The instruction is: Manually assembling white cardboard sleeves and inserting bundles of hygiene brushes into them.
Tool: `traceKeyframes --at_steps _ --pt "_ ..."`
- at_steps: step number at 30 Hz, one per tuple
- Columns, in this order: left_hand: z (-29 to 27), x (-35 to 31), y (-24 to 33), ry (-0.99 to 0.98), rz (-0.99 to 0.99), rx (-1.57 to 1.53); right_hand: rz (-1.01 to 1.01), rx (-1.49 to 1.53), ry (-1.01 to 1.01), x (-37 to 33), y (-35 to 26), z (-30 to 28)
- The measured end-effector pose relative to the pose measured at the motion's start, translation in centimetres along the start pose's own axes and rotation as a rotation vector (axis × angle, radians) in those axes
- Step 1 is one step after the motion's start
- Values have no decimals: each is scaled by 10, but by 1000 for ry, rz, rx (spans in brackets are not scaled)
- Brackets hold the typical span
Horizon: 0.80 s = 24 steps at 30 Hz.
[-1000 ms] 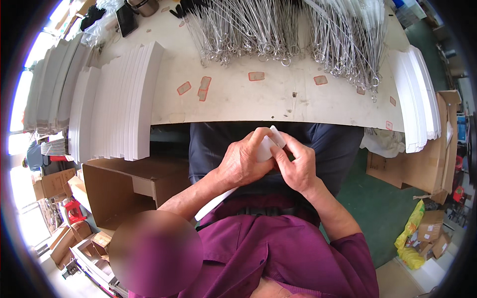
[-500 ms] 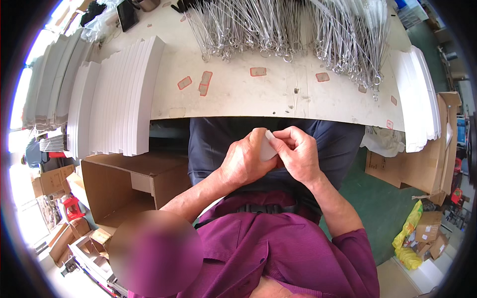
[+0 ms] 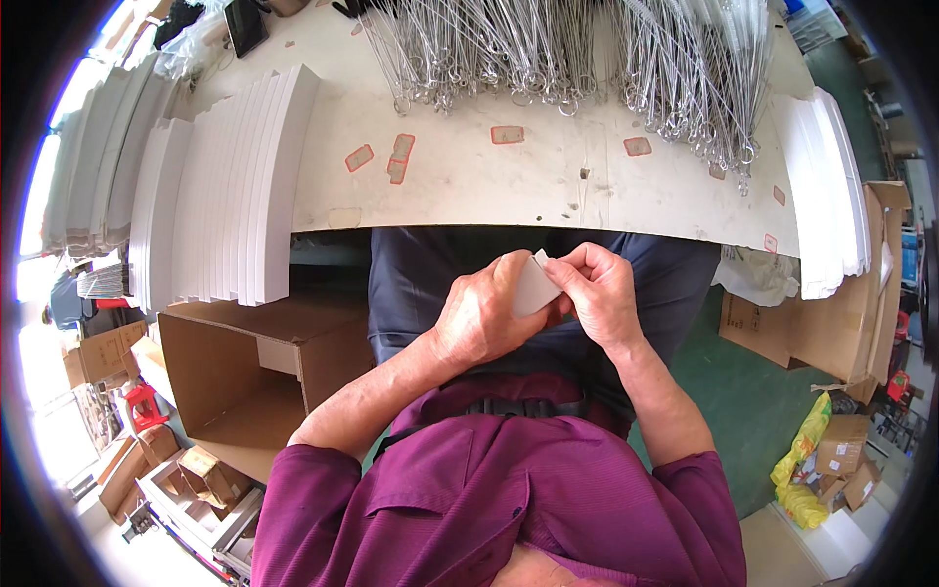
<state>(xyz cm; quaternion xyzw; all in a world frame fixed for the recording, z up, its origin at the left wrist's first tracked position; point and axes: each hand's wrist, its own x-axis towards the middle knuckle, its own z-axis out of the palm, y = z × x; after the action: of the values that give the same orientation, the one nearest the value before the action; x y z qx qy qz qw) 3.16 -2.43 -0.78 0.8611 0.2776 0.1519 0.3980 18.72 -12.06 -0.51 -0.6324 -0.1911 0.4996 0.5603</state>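
A small white cardboard box (image 3: 533,291) is held over my lap, just in front of the table edge, with only one end of it showing. My left hand (image 3: 484,308) wraps round it from the left side. On the other side, my right hand (image 3: 599,295) is closed at its upper right edge, thumb and fingers pinching a small flap or edge there. The rest of the box is hidden by my hands.
Long white boxes (image 3: 230,186) stand in a row on the table's left. Bundles of looped metal wire brushes or rods (image 3: 489,54) lie along the back. White cartons (image 3: 827,196) are stacked at the right edge. Below left sits an open brown carton (image 3: 235,372).
My right hand has moved slightly right and up, its thumb shifting along the box edge. More of the white box's end now shows. The blurred round patch over my left sleeve is gone.
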Motion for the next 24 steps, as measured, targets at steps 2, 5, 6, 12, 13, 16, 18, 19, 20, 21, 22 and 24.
traceKeyframes --at_steps 2,5,6,12,13,16,18,19,20,21,22,24 --pt "1 -1 -1 14 13 -13 1 -6 -5 1 4 -2" --pt "3 -3 -3 4 -6 -13 -28 -26 -1 1 8 0" --pt "3 -4 -3 4 -7 -14 -58 -39 9 0 9 1" --pt "5 -6 -6 27 18 -27 -223 -253 20 -1 14 2" --pt "6 -8 -8 31 23 -18 -223 -253 18 -1 14 2" --pt "9 -14 -13 9 45 22 -159 -281 -26 0 13 -2" --pt "9 -17 -15 -19 63 50 -5 -235 -106 4 8 -5" --pt "8 -18 -16 -13 91 49 -4 -236 -106 6 4 -6" --pt "8 -18 -16 -8 118 48 45 -236 -121 9 0 -6" --pt "8 -18 -17 -7 117 47 94 -236 -136 10 -2 -6" --pt "8 -18 -17 -7 113 40 47 -270 -120 9 0 -4" --pt "8 -17 -19 -7 107 32 17 -275 -132 9 0 -4"
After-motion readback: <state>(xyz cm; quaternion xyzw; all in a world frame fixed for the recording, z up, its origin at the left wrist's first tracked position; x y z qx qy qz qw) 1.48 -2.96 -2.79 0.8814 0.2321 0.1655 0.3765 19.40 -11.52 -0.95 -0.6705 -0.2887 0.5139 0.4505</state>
